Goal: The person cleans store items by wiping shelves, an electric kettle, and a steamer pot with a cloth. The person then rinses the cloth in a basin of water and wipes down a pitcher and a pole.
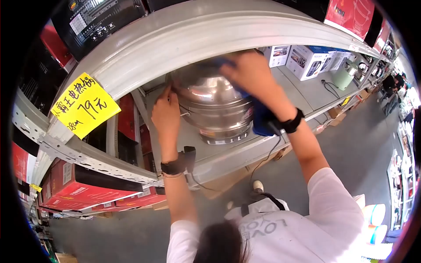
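A shiny stainless-steel electric steamer pot [215,111] stands upright on the grey shelf, its domed lid partly under the upper shelf edge. My left hand [166,109] is at the pot's left side with its fingers curled against the lid's rim; the fingertips are partly hidden. Over the right side of the lid is my right hand [254,74], smeared by motion, with its fingers closed on a blue cloth [264,117]. The cloth hangs down along the pot's right side, below my wrist. Dark bands are on both wrists.
A metal shelf beam [245,28] arches close above the pot. White product boxes [307,61] and a light-green pot [345,75] stand farther right. A yellow price sign [86,105] hangs at left, above red boxes [83,186]. Distant people are in the aisle.
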`<state>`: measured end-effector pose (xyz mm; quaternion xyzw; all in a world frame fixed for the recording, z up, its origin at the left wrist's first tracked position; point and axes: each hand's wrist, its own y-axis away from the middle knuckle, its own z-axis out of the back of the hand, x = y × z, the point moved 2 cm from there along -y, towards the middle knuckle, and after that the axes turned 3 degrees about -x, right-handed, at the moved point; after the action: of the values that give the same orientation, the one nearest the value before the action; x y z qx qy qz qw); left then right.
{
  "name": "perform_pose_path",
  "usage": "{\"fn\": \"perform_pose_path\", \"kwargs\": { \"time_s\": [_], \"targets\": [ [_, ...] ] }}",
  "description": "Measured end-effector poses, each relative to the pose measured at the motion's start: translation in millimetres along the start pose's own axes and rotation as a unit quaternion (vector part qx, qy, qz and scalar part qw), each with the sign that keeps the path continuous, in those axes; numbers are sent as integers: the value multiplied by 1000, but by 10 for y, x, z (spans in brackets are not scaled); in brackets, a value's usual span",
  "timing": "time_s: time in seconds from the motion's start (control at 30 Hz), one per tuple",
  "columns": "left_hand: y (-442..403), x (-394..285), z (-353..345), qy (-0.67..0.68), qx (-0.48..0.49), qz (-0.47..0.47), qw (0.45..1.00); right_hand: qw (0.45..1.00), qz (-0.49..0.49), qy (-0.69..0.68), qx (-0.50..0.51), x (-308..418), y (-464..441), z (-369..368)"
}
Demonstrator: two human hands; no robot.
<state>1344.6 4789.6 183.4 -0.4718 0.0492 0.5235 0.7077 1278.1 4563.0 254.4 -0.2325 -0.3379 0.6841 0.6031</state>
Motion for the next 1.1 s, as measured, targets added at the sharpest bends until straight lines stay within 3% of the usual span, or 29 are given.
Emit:
{"fn": "perform_pose_path", "kwargs": {
  "time_s": [0.1, 0.2, 0.3, 0.33, 0.37, 0.43, 0.47, 0.57, 0.73, 0.8, 0.93, 1.1],
  "targets": [
    [-20, -33, 13, -23, 21, 19, 999, 990, -20, -18, -136, -780, -117, -104],
    [-16, -46, 6, -14, 20, 39, 999, 985, 98, 20, -143, -1082, -314, -279],
    [-41, -41, -30, -56, 4, 30, 998, 998, -21, 42, -35, -139, -138, -30],
    [-57, -44, -26, -49, 2, 34, 998, 991, 11, 71, 113, 172, -116, 81],
    [-58, -50, -31, -41, 4, 39, 998, 996, 72, 42, 2, 334, -61, -92],
    [-44, -30, -37, -44, 6, 37, 998, 989, 142, -37, -29, 559, -180, -193],
    [-52, 13, -47, -51, 6, 29, 998, 979, 163, -78, -94, 591, -300, -343],
    [-64, 68, -52, -5, 19, 37, 999, 963, 218, -128, -93, 610, -460, -608],
    [-37, -114, -42, -6, 25, 46, 999, 981, 151, -116, -48, 88, -64, -121],
    [-49, -99, -62, 16, 22, 33, 999, 993, 26, -90, 75, -377, -29, 38],
    [-73, -81, -81, 12, 40, 63, 997, 966, 124, -178, -139, -1194, -314, -259],
    [-64, -119, -62, 7, 29, 76, 997, 949, 124, -288, -24, -1454, -651, -264]
  ]
}}
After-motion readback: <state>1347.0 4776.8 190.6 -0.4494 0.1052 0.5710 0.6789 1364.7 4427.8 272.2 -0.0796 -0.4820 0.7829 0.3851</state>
